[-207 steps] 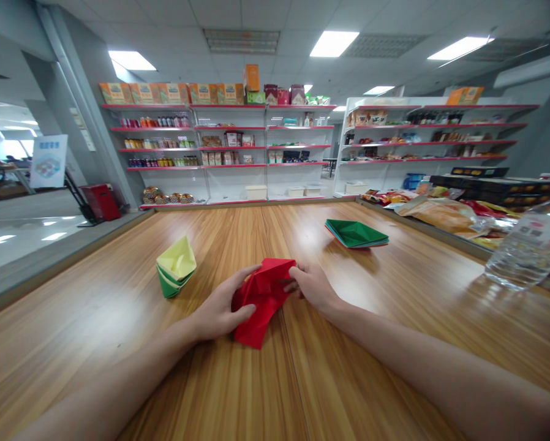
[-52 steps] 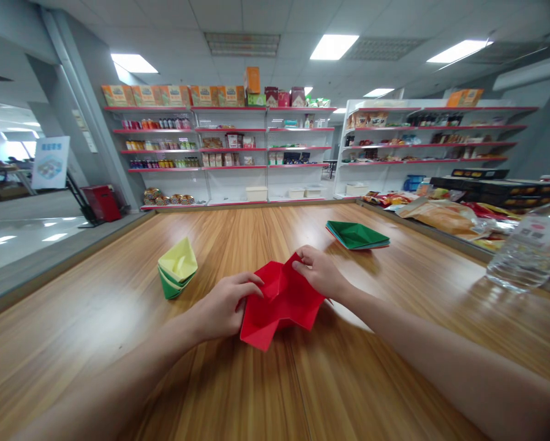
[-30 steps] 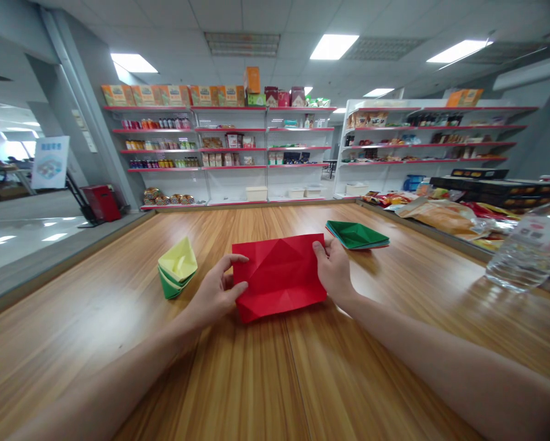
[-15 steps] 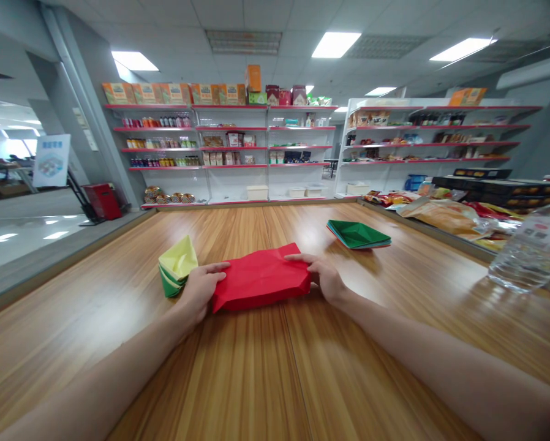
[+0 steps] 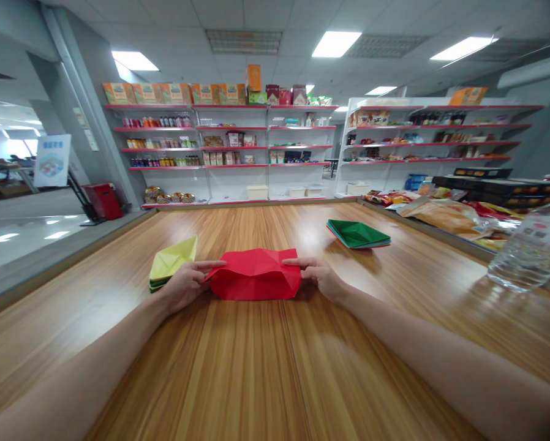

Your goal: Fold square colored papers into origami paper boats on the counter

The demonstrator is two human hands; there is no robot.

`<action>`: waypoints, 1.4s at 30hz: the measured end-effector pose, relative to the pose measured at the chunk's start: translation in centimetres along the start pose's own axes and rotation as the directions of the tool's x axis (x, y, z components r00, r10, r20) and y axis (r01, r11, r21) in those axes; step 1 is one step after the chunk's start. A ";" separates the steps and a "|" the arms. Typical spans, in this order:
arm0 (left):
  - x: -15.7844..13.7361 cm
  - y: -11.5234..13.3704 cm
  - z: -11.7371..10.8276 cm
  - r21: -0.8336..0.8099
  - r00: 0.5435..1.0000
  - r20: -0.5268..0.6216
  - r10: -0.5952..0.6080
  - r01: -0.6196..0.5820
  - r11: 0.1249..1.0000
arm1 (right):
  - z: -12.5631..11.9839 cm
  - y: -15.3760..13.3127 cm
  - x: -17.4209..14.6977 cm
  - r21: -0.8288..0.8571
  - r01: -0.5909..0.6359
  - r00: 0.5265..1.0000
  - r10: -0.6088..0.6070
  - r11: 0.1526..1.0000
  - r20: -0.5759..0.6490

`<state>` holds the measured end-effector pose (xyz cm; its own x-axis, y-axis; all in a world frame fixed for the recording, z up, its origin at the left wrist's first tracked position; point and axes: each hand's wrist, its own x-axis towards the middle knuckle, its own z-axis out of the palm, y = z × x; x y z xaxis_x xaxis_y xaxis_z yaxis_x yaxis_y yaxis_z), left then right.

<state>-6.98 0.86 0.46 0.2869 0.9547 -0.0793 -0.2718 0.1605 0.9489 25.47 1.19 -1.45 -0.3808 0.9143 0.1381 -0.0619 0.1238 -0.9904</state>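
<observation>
A piece of folded red paper [image 5: 256, 278] is held level between my two hands, low over the wooden table [image 5: 238, 380]. My left hand [image 5: 187, 283] pinches its left end, index finger stretched along the top. At the opposite end my right hand [image 5: 318, 275] grips the paper the same way. The near edge of the red paper bows open, showing a gap between its layers. Just beyond my left hand lies a stack of folded papers [image 5: 171, 260], yellow on top with green beneath. Farther right sits another stack of folded papers [image 5: 360, 234], dark green uppermost.
A clear plastic bottle [image 5: 527, 257] stands at the right. Behind it are snack bags [image 5: 444, 214] and stacked black boxes [image 5: 486, 188]. Shelves [image 5: 224, 165] with goods line the back, and a red box [image 5: 101, 202] stands on the floor at left.
The red paper has levelled and turned its near edge toward me, and that edge now gapes. My left hand shifted slightly left, and the yellow-topped stack moved left and lies flatter.
</observation>
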 end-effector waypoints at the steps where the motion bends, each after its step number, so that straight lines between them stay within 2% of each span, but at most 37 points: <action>1: 0.0 0.0 -0.2 0.015 1.000 0.029 0.006 -0.006 1.000 | 0.0 0.0 0.0 -0.004 -0.005 1.000 0.005 1.000 -0.001; 4: 0.2 -0.3 -0.6 0.062 0.995 0.081 0.052 -0.057 0.996 | 0.1 0.0 0.1 -0.006 -0.021 1.000 0.021 1.000 -0.005; 9: 1.1 -1.4 -0.6 0.255 0.972 -0.051 0.229 -0.210 0.944 | 0.1 0.0 0.2 0.029 -0.005 1.000 0.005 1.000 -0.006; 13: 1.2 -1.8 -0.1 0.344 0.945 -0.080 0.317 -0.272 0.899 | 0.4 -0.5 0.0 0.049 0.055 0.998 -0.055 0.997 0.002; 15: 1.2 -1.8 0.2 0.462 0.900 -0.086 0.428 -0.345 0.817 | 0.6 -0.7 -0.1 0.054 0.058 0.998 -0.057 0.997 -0.026; 17: 1.1 -1.8 0.4 0.576 0.834 -0.084 0.545 -0.405 0.710 | 0.8 -0.8 0.0 0.048 0.047 0.996 -0.043 0.998 -0.073; 19: 1.2 -1.8 0.5 0.649 0.777 -0.099 0.622 -0.423 0.632 | 1.0 -0.8 0.0 -0.004 0.040 0.993 -0.040 0.999 -0.114; 24: 1.7 -1.9 0.2 0.740 0.703 -0.174 0.689 -0.368 0.563 | 1.2 -0.5 0.0 -0.281 0.052 0.988 -0.091 0.958 -0.127; 26: 1.7 -1.8 0.1 0.760 0.671 -0.205 0.713 -0.350 0.548 | 1.4 -0.6 -0.3 -0.329 0.068 0.990 -0.104 0.942 -0.094; 28: 1.5 -1.4 0.2 0.786 0.633 -0.234 0.738 -0.324 0.526 | 1.7 -0.8 -0.6 -0.291 0.093 0.994 -0.107 0.952 -0.033; 30: 1.0 -0.9 0.5 0.811 0.589 -0.260 0.765 -0.297 0.504 | 2.0 -1.1 -0.8 -0.182 0.101 0.995 -0.100 0.978 0.015; 33: 0.2 -0.1 1.4 0.871 0.466 -0.270 0.842 -0.254 0.420 | 2.5 -1.3 -0.8 -0.004 0.077 0.997 -0.077 0.997 -0.017; 35: -0.2 0.1 2.0 0.907 0.369 -0.237 0.899 -0.247 0.341 | 2.7 -1.4 -0.7 0.092 0.058 0.996 -0.051 0.994 -0.072; 37: -0.5 -0.2 2.5 0.921 0.323 -0.164 0.932 -0.287 0.261 | 2.9 -1.4 -0.6 0.176 0.023 0.992 -0.001 0.984 -0.129; 39: -0.8 -0.8 2.8 0.918 0.330 -0.048 0.943 -0.357 0.172 | 3.0 -1.5 -0.6 0.227 -0.024 0.983 0.065 0.974 -0.171; 42: -1.1 -1.7 3.1 0.865 0.416 0.226 0.881 -0.502 0.015 | 3.2 -1.6 -0.8 0.132 -0.060 0.982 0.082 0.989 -0.172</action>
<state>-3.98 -1.25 -0.09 0.0881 0.4821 0.8717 0.6458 -0.6939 0.3185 22.93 -0.93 0.03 -0.2202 0.9740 0.0525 -0.1608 0.0168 -0.9868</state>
